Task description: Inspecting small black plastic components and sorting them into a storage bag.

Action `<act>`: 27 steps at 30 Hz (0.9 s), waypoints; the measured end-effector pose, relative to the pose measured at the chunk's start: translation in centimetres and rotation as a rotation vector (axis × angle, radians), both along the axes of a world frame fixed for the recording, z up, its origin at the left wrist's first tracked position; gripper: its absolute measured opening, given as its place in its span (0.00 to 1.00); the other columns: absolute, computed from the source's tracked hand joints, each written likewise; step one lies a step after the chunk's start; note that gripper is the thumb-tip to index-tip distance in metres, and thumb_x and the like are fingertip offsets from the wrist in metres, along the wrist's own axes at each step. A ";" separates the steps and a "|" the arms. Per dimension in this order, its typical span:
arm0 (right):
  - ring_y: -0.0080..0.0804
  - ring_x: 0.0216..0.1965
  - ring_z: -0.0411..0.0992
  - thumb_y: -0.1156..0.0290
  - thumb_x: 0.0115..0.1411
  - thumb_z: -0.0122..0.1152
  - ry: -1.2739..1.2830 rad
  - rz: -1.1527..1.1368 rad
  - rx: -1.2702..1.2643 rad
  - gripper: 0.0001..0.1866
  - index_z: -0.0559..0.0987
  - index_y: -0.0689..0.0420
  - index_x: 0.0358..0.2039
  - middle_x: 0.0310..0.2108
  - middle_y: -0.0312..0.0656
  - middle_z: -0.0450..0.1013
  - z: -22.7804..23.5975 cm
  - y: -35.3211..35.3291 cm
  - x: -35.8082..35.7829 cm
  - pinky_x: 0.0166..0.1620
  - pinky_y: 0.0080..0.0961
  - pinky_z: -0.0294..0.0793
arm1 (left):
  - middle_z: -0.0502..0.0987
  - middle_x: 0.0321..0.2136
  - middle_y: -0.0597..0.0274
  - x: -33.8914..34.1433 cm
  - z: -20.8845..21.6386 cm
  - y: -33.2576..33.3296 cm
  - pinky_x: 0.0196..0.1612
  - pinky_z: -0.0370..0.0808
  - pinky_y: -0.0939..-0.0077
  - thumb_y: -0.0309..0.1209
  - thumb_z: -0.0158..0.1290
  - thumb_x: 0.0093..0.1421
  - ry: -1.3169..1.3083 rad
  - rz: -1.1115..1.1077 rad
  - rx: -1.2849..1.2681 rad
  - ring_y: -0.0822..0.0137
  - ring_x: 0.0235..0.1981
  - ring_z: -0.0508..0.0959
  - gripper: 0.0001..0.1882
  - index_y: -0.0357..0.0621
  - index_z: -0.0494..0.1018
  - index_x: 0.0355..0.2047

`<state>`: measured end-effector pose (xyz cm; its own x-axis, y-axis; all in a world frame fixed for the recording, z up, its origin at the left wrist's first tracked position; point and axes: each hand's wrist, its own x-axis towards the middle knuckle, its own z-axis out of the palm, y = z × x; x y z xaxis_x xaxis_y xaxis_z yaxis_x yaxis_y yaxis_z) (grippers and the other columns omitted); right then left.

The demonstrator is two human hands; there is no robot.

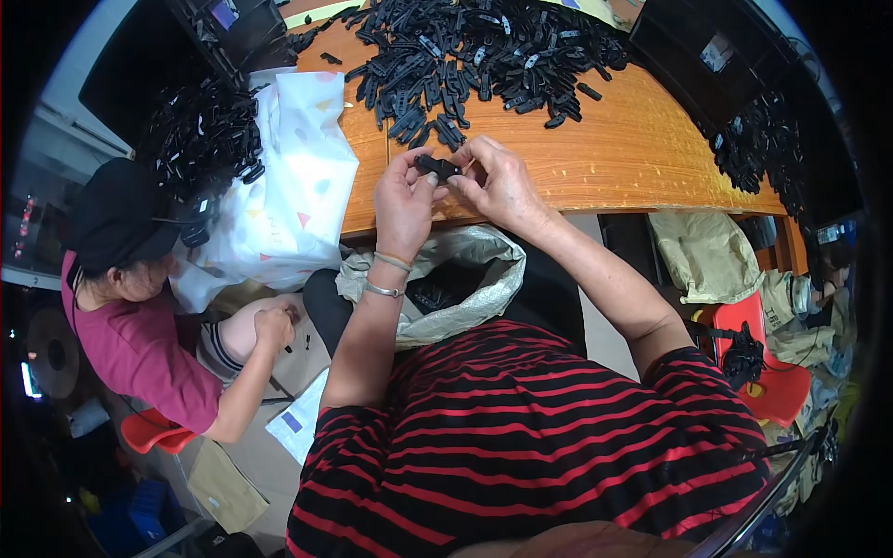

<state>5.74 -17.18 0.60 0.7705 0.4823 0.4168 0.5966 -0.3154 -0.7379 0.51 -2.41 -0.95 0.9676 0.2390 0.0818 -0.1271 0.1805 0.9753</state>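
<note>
Head view: wooden tabletop (642, 158) heaped with black plastic clips (484, 46) at upper centre. Left hand (402, 200) and right hand (502, 181) raised, pinching one black clip (435, 166) together at frame centre.

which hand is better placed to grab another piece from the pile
Probably the right hand: it lies nearer the pile of black pieces and pinches only one end of the held piece, while the left hand wraps it more fully.
</note>
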 end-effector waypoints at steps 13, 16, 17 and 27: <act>0.32 0.26 0.72 0.84 0.42 0.65 -0.276 -0.037 0.019 0.15 0.73 0.62 0.33 0.28 0.41 0.68 1.2 -0.2 -0.9 0.28 0.23 0.72 | 0.77 0.38 0.55 -1.7 2.1 -3.0 0.44 0.75 0.76 0.20 0.55 0.56 -0.349 0.248 0.353 0.69 0.39 0.78 0.18 0.34 0.67 0.47; 0.28 0.28 0.72 0.82 0.45 0.66 -0.385 -0.049 0.083 0.16 0.73 0.62 0.35 0.30 0.40 0.70 2.0 -0.2 -0.7 0.29 0.22 0.73 | 0.78 0.36 0.56 -2.4 2.8 -2.6 0.43 0.74 0.76 0.20 0.55 0.55 -0.360 0.256 0.469 0.69 0.37 0.79 0.15 0.35 0.69 0.44; 0.28 0.28 0.72 0.82 0.45 0.66 -0.376 -0.026 0.098 0.16 0.73 0.62 0.35 0.30 0.40 0.70 2.1 -0.2 -0.9 0.29 0.22 0.73 | 0.78 0.36 0.56 -2.5 3.0 -2.6 0.43 0.74 0.76 0.20 0.55 0.55 -0.383 0.267 0.465 0.69 0.37 0.79 0.15 0.35 0.69 0.44; 0.16 0.24 0.66 0.72 0.49 0.71 0.217 0.070 0.086 0.17 0.72 0.62 0.34 0.23 0.33 0.68 -0.5 0.0 -1.6 0.27 0.17 0.68 | 0.77 0.35 0.59 -3.3 1.6 -1.8 0.40 0.74 0.81 0.21 0.54 0.58 -0.257 0.108 0.200 0.72 0.35 0.78 0.11 0.35 0.69 0.42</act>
<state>4.14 -17.20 0.07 0.8125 0.5072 0.2874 0.4395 -0.2091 -0.8736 -2.82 -4.19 0.62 0.8793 0.2930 0.3754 -0.3812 -0.0393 0.9237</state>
